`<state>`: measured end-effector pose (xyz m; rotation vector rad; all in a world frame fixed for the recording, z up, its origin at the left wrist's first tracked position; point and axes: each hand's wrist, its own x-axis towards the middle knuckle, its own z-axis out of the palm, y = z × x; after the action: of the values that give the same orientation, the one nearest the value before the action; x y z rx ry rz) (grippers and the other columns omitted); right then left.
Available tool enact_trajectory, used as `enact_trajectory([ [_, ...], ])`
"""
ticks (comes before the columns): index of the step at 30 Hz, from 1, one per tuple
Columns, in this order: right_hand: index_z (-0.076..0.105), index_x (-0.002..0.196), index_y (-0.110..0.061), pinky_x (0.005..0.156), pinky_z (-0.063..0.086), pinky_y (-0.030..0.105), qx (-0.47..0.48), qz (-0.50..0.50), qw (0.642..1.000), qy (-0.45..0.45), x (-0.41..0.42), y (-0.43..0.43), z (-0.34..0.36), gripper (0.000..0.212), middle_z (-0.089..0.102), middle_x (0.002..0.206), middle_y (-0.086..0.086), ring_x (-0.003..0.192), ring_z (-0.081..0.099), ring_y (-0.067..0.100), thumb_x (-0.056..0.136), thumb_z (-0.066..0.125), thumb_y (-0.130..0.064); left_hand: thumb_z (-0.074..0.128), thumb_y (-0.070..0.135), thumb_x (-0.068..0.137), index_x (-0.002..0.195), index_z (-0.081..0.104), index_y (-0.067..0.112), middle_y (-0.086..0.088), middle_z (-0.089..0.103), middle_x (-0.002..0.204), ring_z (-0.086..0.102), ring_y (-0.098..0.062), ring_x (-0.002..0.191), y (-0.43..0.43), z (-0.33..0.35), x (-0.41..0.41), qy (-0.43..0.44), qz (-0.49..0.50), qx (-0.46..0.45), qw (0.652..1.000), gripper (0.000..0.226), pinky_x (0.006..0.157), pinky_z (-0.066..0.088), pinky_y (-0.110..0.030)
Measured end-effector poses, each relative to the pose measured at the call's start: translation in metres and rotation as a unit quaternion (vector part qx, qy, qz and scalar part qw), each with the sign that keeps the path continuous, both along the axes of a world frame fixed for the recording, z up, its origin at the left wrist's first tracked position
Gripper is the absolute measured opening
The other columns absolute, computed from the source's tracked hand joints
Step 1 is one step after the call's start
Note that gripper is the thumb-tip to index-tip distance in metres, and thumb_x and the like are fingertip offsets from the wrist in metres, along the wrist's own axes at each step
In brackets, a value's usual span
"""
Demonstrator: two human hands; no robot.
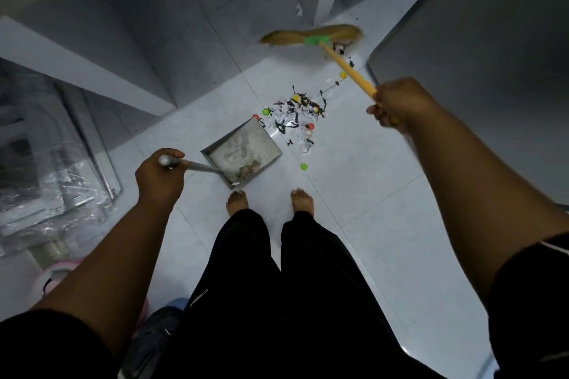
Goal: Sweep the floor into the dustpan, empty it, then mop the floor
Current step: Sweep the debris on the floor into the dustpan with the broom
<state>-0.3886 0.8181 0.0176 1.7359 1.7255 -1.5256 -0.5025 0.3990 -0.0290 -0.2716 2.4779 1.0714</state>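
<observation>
While the left hand [160, 177] curls round the metal handle of the dustpan [243, 151], the pan sits on the floor just ahead of that hand. Its open edge is turned toward the litter [298, 111], probably so sweepings can be pushed straight in. The right hand [397, 104] grips the yellow stick of the broom [311, 35], whose bristles reach well beyond that hand, past the far side of the pile, seemingly ready to draw it back. The scraps and coloured caps lie between the two hands, and some dirt lies in the pan's near corner. The floor [369, 194] is pale tile between grey walls, with plastic-wrapped goods [46, 163] outside the left hand. No mop shows.
</observation>
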Motion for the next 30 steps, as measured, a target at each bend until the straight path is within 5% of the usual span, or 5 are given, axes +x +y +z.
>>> enact_trajectory([
  [7, 0.049, 0.116, -0.006, 0.040, 0.040, 0.019, 0.017, 0.104, 0.992, -0.074, -0.055, 0.059, -0.059, 0.026, 0.065, 0.082, 0.015, 0.039, 0.056, 0.011, 0.099, 0.031, -0.010, 0.073, 0.016, 0.081, 0.078, 0.067, 0.036, 0.015, 0.067, 0.085, 0.061, -0.011, 0.084, 0.003, -0.010, 0.010, 0.012, 0.017, -0.003, 1.000, 0.021, 0.074, 0.050, -0.032],
  [10, 0.048, 0.098, -0.006, 0.040, 0.042, 0.026, 0.068, 0.200, 0.969, -0.130, -0.048, 0.053, -0.068, 0.008, 0.058, 0.087, 0.013, 0.046, 0.062, 0.015, 0.099, 0.041, -0.010, 0.073, 0.016, 0.081, 0.078, 0.067, 0.035, 0.014, 0.067, 0.085, 0.061, -0.009, 0.083, 0.004, -0.010, 0.015, 0.020, 0.028, -0.014, 0.999, 0.020, 0.074, 0.050, -0.029],
  [13, 0.046, 0.075, -0.013, 0.045, 0.042, 0.027, 0.063, 0.235, 0.961, -0.128, -0.026, 0.034, -0.069, 0.019, 0.056, 0.085, 0.010, 0.053, 0.056, 0.019, 0.094, 0.048, -0.007, 0.073, 0.017, 0.080, 0.080, 0.068, 0.035, 0.014, 0.067, 0.083, 0.061, -0.011, 0.080, 0.003, -0.007, 0.021, 0.020, 0.032, -0.020, 0.999, 0.019, 0.071, 0.050, -0.030],
  [20, 0.045, 0.077, -0.004, 0.042, 0.033, 0.016, -0.081, 0.041, 0.978, -0.189, 0.029, -0.053, -0.049, 0.019, 0.052, 0.065, 0.012, 0.045, 0.042, 0.017, 0.092, 0.033, -0.006, 0.070, 0.014, 0.080, 0.077, 0.067, 0.040, 0.010, 0.066, 0.081, 0.057, -0.015, 0.074, -0.017, -0.007, 0.015, -0.015, 0.016, -0.018, 1.000, 0.026, 0.068, 0.048, -0.034],
  [30, 0.057, 0.104, 0.002, 0.045, 0.034, 0.023, -0.079, 0.043, 0.985, -0.145, 0.072, -0.159, 0.026, 0.029, 0.061, 0.073, 0.013, 0.046, 0.045, 0.015, 0.091, 0.036, -0.011, 0.069, 0.007, 0.079, 0.068, 0.064, 0.034, 0.010, 0.065, 0.083, 0.059, -0.016, 0.073, -0.062, -0.003, -0.018, -0.046, -0.032, -0.003, 0.998, 0.030, 0.058, 0.048, -0.027],
])
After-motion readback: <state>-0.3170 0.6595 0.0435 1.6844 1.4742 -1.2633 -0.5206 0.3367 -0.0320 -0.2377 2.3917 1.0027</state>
